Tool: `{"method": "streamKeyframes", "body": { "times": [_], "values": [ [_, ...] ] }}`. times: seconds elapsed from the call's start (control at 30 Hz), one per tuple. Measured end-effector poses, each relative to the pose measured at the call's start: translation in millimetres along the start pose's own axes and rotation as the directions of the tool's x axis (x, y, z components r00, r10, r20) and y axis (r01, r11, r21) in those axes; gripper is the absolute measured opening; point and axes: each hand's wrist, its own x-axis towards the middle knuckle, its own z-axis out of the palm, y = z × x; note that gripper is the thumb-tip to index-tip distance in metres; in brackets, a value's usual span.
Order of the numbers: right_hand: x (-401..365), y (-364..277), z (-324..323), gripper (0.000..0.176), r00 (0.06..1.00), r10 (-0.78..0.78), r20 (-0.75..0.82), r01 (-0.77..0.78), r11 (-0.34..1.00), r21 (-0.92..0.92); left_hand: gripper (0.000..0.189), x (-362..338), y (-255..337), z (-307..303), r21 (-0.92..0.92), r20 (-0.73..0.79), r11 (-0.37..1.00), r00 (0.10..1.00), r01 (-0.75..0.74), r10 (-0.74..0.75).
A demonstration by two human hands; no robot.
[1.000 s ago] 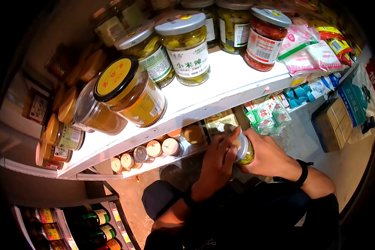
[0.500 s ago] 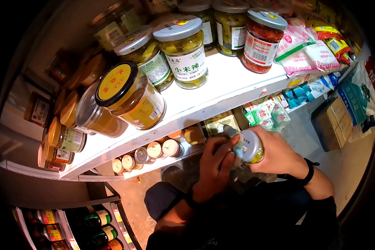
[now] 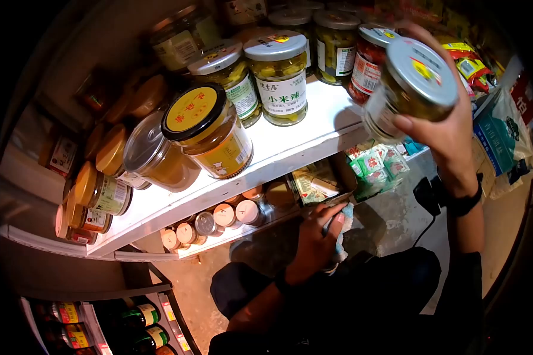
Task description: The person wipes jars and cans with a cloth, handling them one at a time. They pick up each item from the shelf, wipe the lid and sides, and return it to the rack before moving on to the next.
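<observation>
My right hand grips a glass jar with a grey metal lid, raised to the level of the white shelf at the right. The jar is tilted, lid toward me, and it stands just in front of the red-filled jar on that shelf. My left hand is lower down, closed on a pale blue cloth near the lower shelf. A black band sits on each wrist.
The white shelf carries pickle jars with grey lids and a yellow-lidded jar. Small round-lidded jars line the lower shelf. Packets and cardboard boxes lie at the right, bottles at bottom left.
My right hand has lifted the jar from chest height up to the white shelf. My left hand has let go of the jar and stays low with the cloth.
</observation>
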Motion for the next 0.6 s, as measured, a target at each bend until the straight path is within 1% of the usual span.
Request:
{"method": "streamKeyframes", "body": {
  "times": [0.03, 0.07, 0.1, 0.13, 0.2, 0.23, 0.3, 0.4, 0.43, 0.47, 0.5, 0.57, 0.6],
  "values": [
    [7.9, 0.9, 7.0, 0.097, 0.991, -0.132, -0.031, 0.129, 0.988, -0.083, 0.025, -0.2, 0.5, -0.2, -0.032, 0.009, 0.999, 0.999, 0.044, -0.044],
    [12.3, 2.4, 14.2, 0.091, 0.991, -0.129, -0.016, 0.129, 0.991, -0.037, 0.025, -1.1, 0.8, -0.4, -0.063, 0.02, 0.994, 0.996, 0.091, -0.09],
    [15.3, 4.8, 19.4, 0.086, 0.992, -0.126, -0.001, 0.126, 0.992, 0.011, 0.025, -2.0, -0.2, 0.2, -0.065, 0.014, 0.994, 0.996, 0.091, -0.09],
    [18.8, 7.3, 21.5, 0.086, 0.992, -0.128, 0.004, 0.128, 0.992, 0.011, 0.025, -2.5, -2.1, 1.4, -0.083, 0.012, 0.994, 0.997, 0.075, -0.074],
    [22.7, 11.9, 25.1, 0.075, 0.995, -0.08, 0.054, 0.083, 0.995, -0.054, 0.026, -4.4, -2.8, 2.5, -0.102, 0.007, 0.993, 0.998, 0.062, -0.062],
    [22.9, 14.1, 28.9, 0.075, 0.995, -0.081, 0.059, 0.084, 0.995, -0.053, 0.025, -4.8, -2.6, 2.9, -0.112, 0.013, 0.991, 0.998, 0.068, -0.066],
    [24.6, 17.7, 40.0, 0.068, 0.989, -0.136, 0.055, 0.139, 0.989, -0.055, 0.025, -3.8, -1.5, 3.1, -0.125, 0.016, 0.99, 0.998, 0.069, -0.067],
    [26.6, 20.1, 50.9, 0.067, 0.987, -0.144, 0.067, 0.147, 0.989, -0.036, 0.026, -2.5, 0.5, 3.1, -0.135, 0.026, 0.989, 0.998, 0.067, -0.064],
    [27.4, 22.0, 52.8, 0.067, 0.986, -0.149, 0.071, 0.151, 0.988, -0.023, 0.026, -1.9, 0.1, 3.2, -0.138, 0.02, 0.99, 0.999, 0.043, -0.041],
    [30.8, 27.0, 51.6, 0.067, 0.973, -0.208, 0.102, 0.213, 0.976, -0.049, 0.026, -1.5, -0.2, 3.1, -0.141, 0.014, 0.99, 1.0, 0.021, -0.019],
    [32.4, 29.8, 53.8, 0.067, 0.972, -0.209, 0.104, 0.215, 0.975, -0.051, 0.026, -1.1, 0.1, 2.9, -0.143, 0.013, 0.99, 1.0, 0.019, -0.017],
    [34.6, 34.0, 60.4, 0.063, 0.975, -0.22, 0.041, 0.221, 0.975, -0.03, 0.025, -0.5, 0.5, 1.7, -0.152, 0.016, 0.988, 0.999, 0.033, -0.031],
    [35.1, 36.0, 62.5, 0.063, 0.974, -0.222, 0.046, 0.223, 0.974, -0.031, 0.025, -0.2, 0.2, 1.0, -0.156, 0.012, 0.987, 0.999, 0.031, -0.03]
  ]
}}
